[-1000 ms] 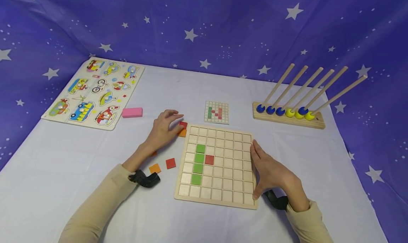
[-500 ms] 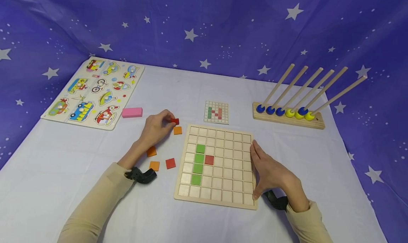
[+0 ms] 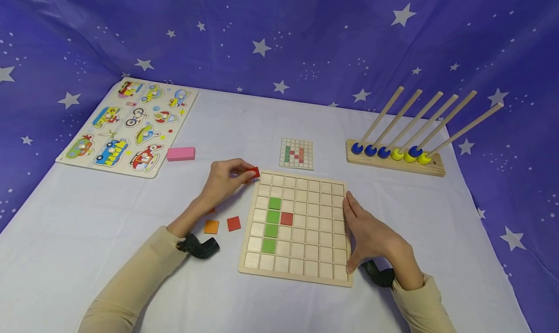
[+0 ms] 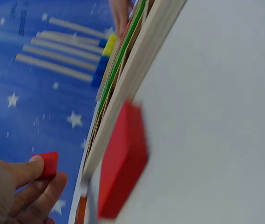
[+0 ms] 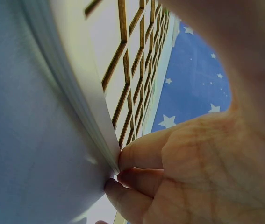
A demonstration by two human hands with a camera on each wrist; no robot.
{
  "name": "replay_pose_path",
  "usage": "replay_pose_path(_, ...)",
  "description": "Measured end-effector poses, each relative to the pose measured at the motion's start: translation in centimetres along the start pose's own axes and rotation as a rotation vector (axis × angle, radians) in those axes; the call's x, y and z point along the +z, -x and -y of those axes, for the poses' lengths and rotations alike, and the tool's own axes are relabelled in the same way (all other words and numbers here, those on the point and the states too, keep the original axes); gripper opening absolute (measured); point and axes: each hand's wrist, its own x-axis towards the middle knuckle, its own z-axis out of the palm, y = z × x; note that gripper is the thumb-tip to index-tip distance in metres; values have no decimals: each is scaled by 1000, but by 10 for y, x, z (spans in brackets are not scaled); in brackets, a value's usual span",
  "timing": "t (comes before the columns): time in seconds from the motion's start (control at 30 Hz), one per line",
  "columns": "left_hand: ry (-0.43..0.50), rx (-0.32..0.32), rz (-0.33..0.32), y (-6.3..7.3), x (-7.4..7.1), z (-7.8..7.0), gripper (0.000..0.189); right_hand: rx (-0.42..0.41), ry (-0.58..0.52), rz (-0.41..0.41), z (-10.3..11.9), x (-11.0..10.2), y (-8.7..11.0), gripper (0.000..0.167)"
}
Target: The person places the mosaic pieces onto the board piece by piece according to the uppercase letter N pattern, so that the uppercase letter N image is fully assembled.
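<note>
Between thumb and fingertips, my left hand (image 3: 221, 180) pinches a red square tile (image 3: 254, 172), held at the upper left corner of the wooden grid board (image 3: 307, 237). The left wrist view shows that pinched tile (image 4: 49, 165) clear of the table. A column of green tiles (image 3: 271, 230) sits in the board, with one red tile (image 3: 287, 219) beside it. My right hand (image 3: 371, 233) rests along the board's right edge, thumb spread from the straight fingers; in the right wrist view its fingertips touch the edge. A loose red tile (image 3: 233, 224) and orange tile (image 3: 211, 226) lie left of the board.
Behind the board lies a small pattern card (image 3: 296, 153). A peg abacus (image 3: 395, 158) stands at the back right. On the left are a vehicle puzzle board (image 3: 131, 129) and a pink block (image 3: 181, 154). Another orange tile is mostly hidden under the left wrist.
My left hand reached the red tile beside the board, drew it left into a pinch, then carried it back right to the board's corner. The right hand stays put.
</note>
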Motion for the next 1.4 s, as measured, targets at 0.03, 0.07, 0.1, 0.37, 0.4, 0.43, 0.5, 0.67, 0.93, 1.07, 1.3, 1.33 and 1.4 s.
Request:
replay_pose_path(0.03,22,-5,20,1,3,-3,10,0,1,1,0,0,0,152)
replay_pose_path(0.07,41,-9,39,2,6,-7,10,-1,0,1,0,0,0,152)
replay_pose_path(0.1,56,-13,58,4,9,-11,10,-1,0,0,0,0,0,152)
replay_pose_path(0.37,49,20,169,16,34,-34,7,-3,3,-1,0,0,0,152)
replay_pose_path(0.4,46,30,184,17,37,-36,6,-3,1,0,1,0,0,152)
replay_pose_path(0.43,48,36,203,19,40,-39,6,-3,-2,2,0,0,0,152)
replay_pose_path(0.5,55,44,240,22,46,-43,4,-3,-8,5,0,0,0,152)
replay_pose_path(0.67,62,75,340,27,58,-51,5,-3,-21,8,-1,0,0,152)
replay_pose_path(0.93,61,35,467,32,73,-59,5,0,-25,11,0,0,-1,153)
replay_pose_path(1.07,26,63,470,36,78,-59,5,2,-19,11,0,-1,-1,153)
replay_pose_path(1.3,-96,244,431,39,81,-56,13,1,-17,11,0,-1,0,152)
replay_pose_path(1.33,-109,267,427,39,81,-56,14,3,-18,12,0,-1,0,152)
replay_pose_path(1.4,-129,294,418,39,81,-56,14,6,-17,14,0,-1,0,152)
